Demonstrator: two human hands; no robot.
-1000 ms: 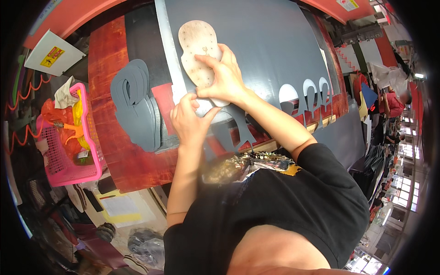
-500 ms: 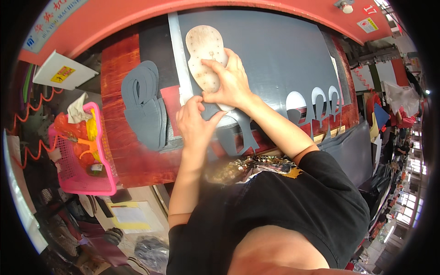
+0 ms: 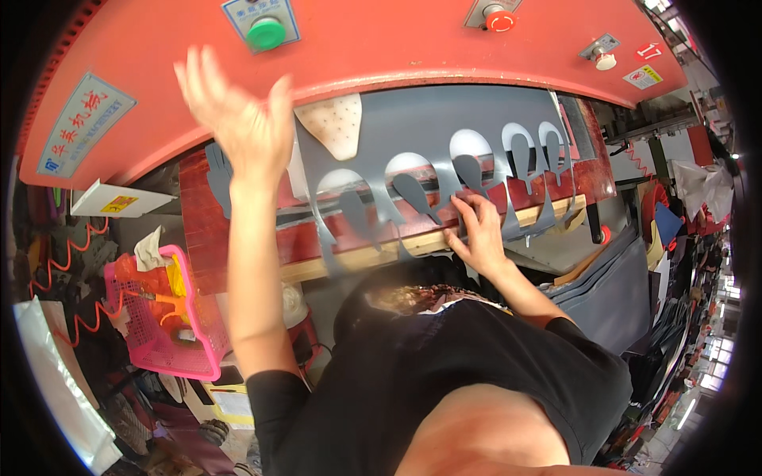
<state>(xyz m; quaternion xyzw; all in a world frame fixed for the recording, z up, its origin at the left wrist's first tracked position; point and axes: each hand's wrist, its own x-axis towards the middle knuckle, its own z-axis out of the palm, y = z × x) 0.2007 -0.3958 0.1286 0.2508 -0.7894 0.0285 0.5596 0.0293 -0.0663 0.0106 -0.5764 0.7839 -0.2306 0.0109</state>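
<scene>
My left hand (image 3: 242,119) is raised with fingers spread, a little blurred, in front of the red machine head (image 3: 397,59) and below its green button (image 3: 266,34). It holds nothing. My right hand (image 3: 480,236) rests at the table's near edge, thumb and forefinger apart. Its fingertips touch or nearly touch the cut edge of a dark grey sheet (image 3: 444,111), beside a loose teardrop-shaped piece (image 3: 470,172). A pale board with dark dots (image 3: 341,127) lies on the sheet, its far part hidden beneath the machine head.
Rounded cutouts line the sheet's near edge over a dark red table (image 3: 202,254) with a wooden strip (image 3: 429,242). Grey cut pieces (image 3: 217,178) lie partly behind my left arm. A pink basket (image 3: 214,349) stands left; folded grey sheets (image 3: 603,293) hang right.
My right hand has let go of the dotted board and moved to the near edge. My left hand has risen toward the machine head. The view has shifted, showing the green button.
</scene>
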